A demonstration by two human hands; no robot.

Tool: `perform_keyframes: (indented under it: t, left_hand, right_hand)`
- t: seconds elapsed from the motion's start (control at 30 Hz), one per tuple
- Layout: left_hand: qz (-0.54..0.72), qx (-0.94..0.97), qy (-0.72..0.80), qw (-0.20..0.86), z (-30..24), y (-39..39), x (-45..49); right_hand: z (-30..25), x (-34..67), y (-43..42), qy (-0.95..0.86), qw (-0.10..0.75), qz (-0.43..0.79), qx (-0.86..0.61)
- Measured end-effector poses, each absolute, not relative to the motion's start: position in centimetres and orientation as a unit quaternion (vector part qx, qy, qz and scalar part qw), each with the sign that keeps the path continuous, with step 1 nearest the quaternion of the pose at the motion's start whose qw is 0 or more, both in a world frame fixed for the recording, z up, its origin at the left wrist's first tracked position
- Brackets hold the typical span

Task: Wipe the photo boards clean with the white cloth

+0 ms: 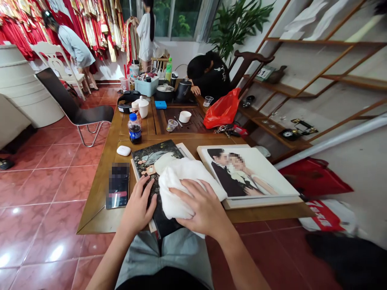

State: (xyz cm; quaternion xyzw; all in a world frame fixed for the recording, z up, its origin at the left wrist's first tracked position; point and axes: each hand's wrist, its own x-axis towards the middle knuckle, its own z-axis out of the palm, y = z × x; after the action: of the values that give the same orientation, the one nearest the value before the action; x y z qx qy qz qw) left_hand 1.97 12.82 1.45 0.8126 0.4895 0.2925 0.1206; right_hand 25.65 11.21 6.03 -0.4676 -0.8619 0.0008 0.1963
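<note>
My right hand (203, 209) grips a bunched white cloth (173, 189), pressing it on a dark photo panel (160, 151) that shows a couple lying among small flowers. The cloth hides much of the panel's right side. My left hand (139, 205) rests with fingers apart on the panel's left edge, steadying nothing else. Beneath the panel, pale board edges show. To the right lies a thick light-coloured photo album (272, 169) with a wedding portrait on top. A phone (117, 189) lies just left of my left hand.
Behind the panel stand a cola bottle (134, 129), a white earbud case (123, 150), a lidded white cup (142, 108), a small white bowl (185, 117) and a red plastic bag (223, 110). A person (211, 74) leans on the far table end. Shelves (284, 90) flank the right.
</note>
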Motion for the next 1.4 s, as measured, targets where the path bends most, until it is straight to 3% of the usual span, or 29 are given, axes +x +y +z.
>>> perform_keyframes:
  t: [0.6,0.97,1.23,1.4]
  left_hand:
    - [0.316,0.800,0.477,0.178,1.1,12.5,1.7]
    - [0.308,0.796,0.502,0.138,2.1,13.9,2.0]
    - [0.295,0.806,0.500,0.113,1.8,14.3,1.7]
    - [0.304,0.804,0.499,0.106,1.6,14.3,1.7]
  right_hand:
    - [5.6,26.7,10.6,-0.853,0.222,-0.023,-0.473]
    - [5.2,25.6,9.3,-0.880,0.225,0.006,-0.418]
    - [5.5,27.3,10.0,-0.841,0.214,-0.028,-0.496]
    - [5.4,25.6,9.0,-0.871,0.216,0.002,-0.441]
